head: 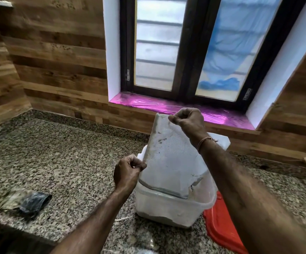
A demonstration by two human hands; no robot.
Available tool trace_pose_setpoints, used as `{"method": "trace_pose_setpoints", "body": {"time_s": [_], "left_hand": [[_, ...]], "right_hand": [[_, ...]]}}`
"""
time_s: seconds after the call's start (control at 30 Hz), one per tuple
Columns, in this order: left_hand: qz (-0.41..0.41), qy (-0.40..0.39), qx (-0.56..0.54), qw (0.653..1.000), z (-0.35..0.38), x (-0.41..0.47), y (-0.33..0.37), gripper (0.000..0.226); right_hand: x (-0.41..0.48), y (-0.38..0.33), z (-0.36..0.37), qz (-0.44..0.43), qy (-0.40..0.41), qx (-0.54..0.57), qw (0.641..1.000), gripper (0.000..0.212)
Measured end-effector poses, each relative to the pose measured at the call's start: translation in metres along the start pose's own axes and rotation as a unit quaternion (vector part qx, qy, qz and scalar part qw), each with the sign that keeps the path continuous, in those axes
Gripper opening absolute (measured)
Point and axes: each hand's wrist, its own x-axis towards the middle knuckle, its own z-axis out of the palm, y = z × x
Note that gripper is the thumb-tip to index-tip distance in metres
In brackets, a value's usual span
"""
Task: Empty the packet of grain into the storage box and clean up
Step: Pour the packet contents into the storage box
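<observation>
Whitish plastic packet (pixel 170 158) held tilted above the translucent storage box (pixel 167 211), its lower end inside the box's rim. The left hand (pixel 127 172) has its grip pinched on the packet's lower left edge. The right hand (pixel 189 121) has its grip pinched on the upper corner. The box stands on the granite counter (pixel 66 162), with a red lid (pixel 220 230) just beside it at right and a dark wrapper (pixel 33 201) well apart at left.

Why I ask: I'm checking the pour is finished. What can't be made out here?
Head view only.
- Grain amount in the box: the packet covers its opening, the cloudy wall blurs it.
- Leftovers in the packet: its white skin hides them.
- Red lid: partly behind the right arm, cut by the bottom edge.
- Dark thing at left: blurred, unidentifiable.
</observation>
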Motion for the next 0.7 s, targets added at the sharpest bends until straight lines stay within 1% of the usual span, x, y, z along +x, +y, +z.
{"method": "trace_pose_setpoints", "body": {"time_s": [0.07, 0.1, 0.13, 0.17, 0.23, 0.27, 0.3, 0.33, 0.4, 0.47, 0.57, 0.63, 0.67, 0.7], "left_hand": [[0.017, 0.003, 0.031, 0.999, 0.001, -0.001, 0.0, 0.019], [0.036, 0.009, 0.042, 0.998, 0.0, -0.002, 0.002, 0.014], [0.063, 0.01, 0.045, 0.997, 0.0, -0.003, 0.006, 0.013], [0.09, 0.005, 0.04, 0.995, 0.0, -0.003, 0.011, 0.032], [0.124, -0.02, -0.003, 0.992, 0.003, -0.002, 0.027, 0.078], [0.136, -0.031, -0.015, 0.99, 0.004, -0.002, 0.039, 0.093], [0.153, -0.037, -0.01, 0.987, 0.006, -0.002, 0.051, 0.099], [0.167, -0.043, 0.007, 0.985, 0.009, -0.002, 0.061, 0.1], [0.179, -0.046, 0.034, 0.982, 0.012, 0.002, 0.074, 0.093], [0.181, -0.038, 0.032, 0.982, 0.009, 0.006, 0.08, 0.086], [0.219, -0.045, 0.033, 0.974, 0.006, 0.014, 0.079, 0.085], [0.227, -0.046, 0.02, 0.973, 0.005, 0.017, 0.084, 0.085], [0.223, -0.035, 0.004, 0.974, 0.004, 0.019, 0.088, 0.079], [0.222, -0.017, -0.01, 0.975, 0.002, 0.022, 0.092, 0.065]], "right_hand": [[-0.001, 0.003, 0.0, 0.003, -0.001, -0.012, 1.0, 0.015], [-0.001, 0.003, 0.0, 0.004, -0.005, -0.017, 1.0, 0.015], [0.0, 0.003, 0.0, 0.004, -0.009, -0.02, 1.0, 0.015], [0.0, 0.002, 0.0, 0.003, -0.011, -0.024, 1.0, 0.014], [0.0, 0.002, 0.004, 0.0, -0.007, -0.032, 0.999, 0.015], [-0.001, 0.002, 0.007, 0.0, -0.005, -0.035, 0.999, 0.016], [-0.002, 0.001, 0.011, 0.001, -0.003, -0.036, 0.999, 0.017], [-0.004, 0.001, 0.014, 0.004, -0.001, -0.037, 0.999, 0.018], [-0.005, 0.001, 0.02, 0.003, 0.009, -0.042, 0.999, 0.017], [-0.005, 0.002, 0.021, 0.003, 0.015, -0.041, 0.999, 0.016], [-0.002, 0.003, 0.019, -0.007, 0.009, -0.047, 0.999, 0.013], [-0.003, 0.003, 0.017, -0.033, -0.015, -0.061, 0.997, 0.01], [-0.004, 0.002, 0.017, -0.051, -0.037, -0.072, 0.995, 0.008], [-0.006, 0.002, 0.017, -0.074, -0.061, -0.085, 0.992, 0.006]]}}
